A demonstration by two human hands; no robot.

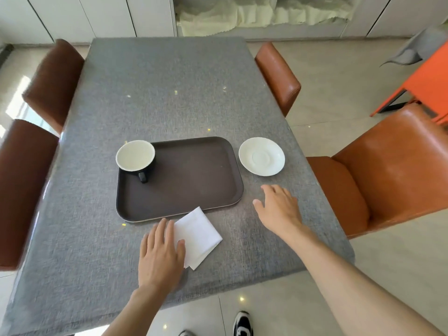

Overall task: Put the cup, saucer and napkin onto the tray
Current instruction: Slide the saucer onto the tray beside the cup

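Note:
A dark brown tray [194,180] lies on the grey table. A black cup [135,157] with a white inside stands in the tray's far left corner, its handle pointing toward me. The white saucer [261,156] sits on the table just right of the tray. A folded white napkin [198,236] lies in front of the tray, one corner over the tray's near rim. My left hand [161,253] rests flat on the table with fingers and thumb touching the napkin's left edge. My right hand [278,209] hovers open near the tray's near right corner, below the saucer, holding nothing.
The grey tablecloth [157,88] covers a long table. Brown chairs [48,81] stand along the left side, orange-brown chairs [388,170] along the right. An orange stand [421,81] is at the far right. My shoes [242,323] show under the near table edge.

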